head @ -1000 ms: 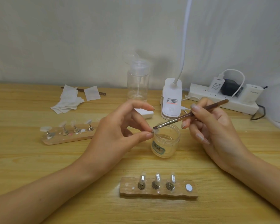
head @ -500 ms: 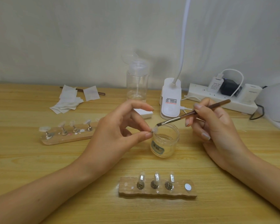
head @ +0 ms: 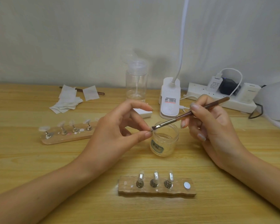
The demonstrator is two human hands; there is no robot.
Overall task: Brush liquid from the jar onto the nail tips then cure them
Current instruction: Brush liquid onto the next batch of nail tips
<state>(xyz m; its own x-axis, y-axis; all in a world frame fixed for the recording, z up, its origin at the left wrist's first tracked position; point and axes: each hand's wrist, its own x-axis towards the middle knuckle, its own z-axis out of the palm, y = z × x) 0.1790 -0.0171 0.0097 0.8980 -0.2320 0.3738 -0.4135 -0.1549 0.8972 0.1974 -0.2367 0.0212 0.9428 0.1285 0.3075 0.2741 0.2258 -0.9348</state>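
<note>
My left hand point(head: 120, 136) pinches a small clear nail tip point(head: 151, 130) between thumb and fingertip, just over the left rim of the open glass jar point(head: 165, 141). A brown-handled brush point(head: 191, 113) is gripped in my right hand point(head: 212, 126), and its bristles touch the nail tip. In front of me lies a wooden holder point(head: 157, 187) with three metal stands and one bare magnet. A second wooden holder point(head: 66, 135) at the left carries several nail tips on stands.
A clear pump bottle point(head: 136, 81) and a white clip lamp point(head: 170, 97) stand behind the jar. A power strip point(head: 217, 101) with plugs runs along the back right. White wipes point(head: 68, 101) lie at the back left, and a white rounded device point(head: 276, 102) fills the right edge.
The brush lifted off the nail tip half a second ago and its bristles are back on it now. My left hand has stayed over the jar rim.
</note>
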